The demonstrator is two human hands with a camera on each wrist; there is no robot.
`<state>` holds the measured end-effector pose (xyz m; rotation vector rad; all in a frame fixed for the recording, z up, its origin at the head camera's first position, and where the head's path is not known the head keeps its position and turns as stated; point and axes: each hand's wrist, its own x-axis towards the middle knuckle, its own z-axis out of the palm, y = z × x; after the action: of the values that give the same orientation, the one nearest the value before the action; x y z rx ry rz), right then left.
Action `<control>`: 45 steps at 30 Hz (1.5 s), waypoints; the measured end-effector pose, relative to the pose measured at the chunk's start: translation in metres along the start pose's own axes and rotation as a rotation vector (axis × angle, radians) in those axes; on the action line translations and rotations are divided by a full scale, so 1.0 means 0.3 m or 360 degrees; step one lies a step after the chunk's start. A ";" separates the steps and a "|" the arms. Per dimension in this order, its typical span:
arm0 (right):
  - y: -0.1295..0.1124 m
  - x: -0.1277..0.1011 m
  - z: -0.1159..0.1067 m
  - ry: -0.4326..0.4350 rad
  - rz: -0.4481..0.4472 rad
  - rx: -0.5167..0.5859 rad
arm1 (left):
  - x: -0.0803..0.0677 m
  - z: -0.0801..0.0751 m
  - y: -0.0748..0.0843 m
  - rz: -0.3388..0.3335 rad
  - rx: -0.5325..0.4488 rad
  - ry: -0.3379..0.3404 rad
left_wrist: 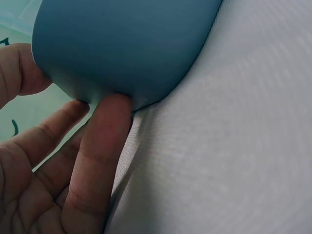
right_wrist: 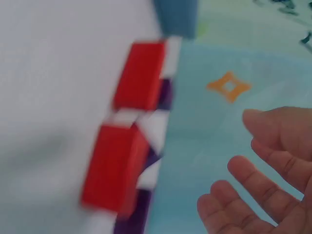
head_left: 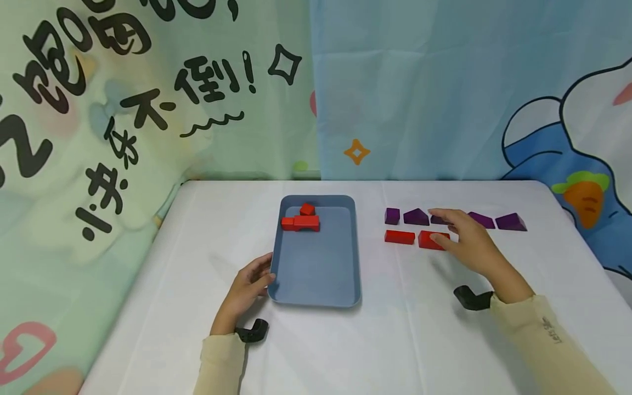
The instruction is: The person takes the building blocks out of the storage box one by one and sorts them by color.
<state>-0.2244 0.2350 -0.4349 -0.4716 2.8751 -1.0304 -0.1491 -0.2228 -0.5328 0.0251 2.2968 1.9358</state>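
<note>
A blue-grey tray [head_left: 316, 274] lies on the white table with several red blocks [head_left: 307, 223] near its far end. My left hand [head_left: 253, 281] holds the tray's near left corner; in the left wrist view the thumb is at the rim and the fingers [left_wrist: 100, 151] touch the outer wall. My right hand [head_left: 469, 241] hovers over a red block [head_left: 427, 240] on the right, fingers loosely bent. In the right wrist view, nothing is between the fingers [right_wrist: 248, 180], which are apart from that block [right_wrist: 109, 168].
Left of that block lies a second red block [head_left: 400, 237]. Behind them runs a row of purple blocks, including a cube [head_left: 392, 216], a triangular one [head_left: 416, 218] and a slanted one [head_left: 511, 222]; my right hand partly covers the row. Printed curtains [head_left: 419, 109] hang behind the table.
</note>
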 end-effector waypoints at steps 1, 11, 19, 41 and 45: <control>-0.023 0.006 0.006 0.0011 -0.0012 0.0035 | 0.001 0.001 -0.001 -0.0001 0.0004 0.0007; -0.177 0.130 0.124 0.0151 -0.0126 0.0609 | 0.013 0.000 -0.005 -0.0025 0.0007 0.0014; -0.272 0.258 0.273 0.0087 -0.0131 0.0867 | 0.014 -0.005 -0.005 -0.0027 -0.0010 0.0000; -0.356 0.417 0.561 -0.0018 0.0196 0.0645 | 0.022 0.003 -0.011 0.0000 -0.0001 -0.0015; -0.361 0.425 0.573 -0.0040 0.0146 0.0544 | 0.019 -0.005 -0.016 0.0003 0.0000 -0.0002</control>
<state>-0.2912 0.0124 -0.4935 -0.3224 2.5917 -1.4465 -0.1547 -0.2244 -0.5378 0.0280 2.2967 1.9364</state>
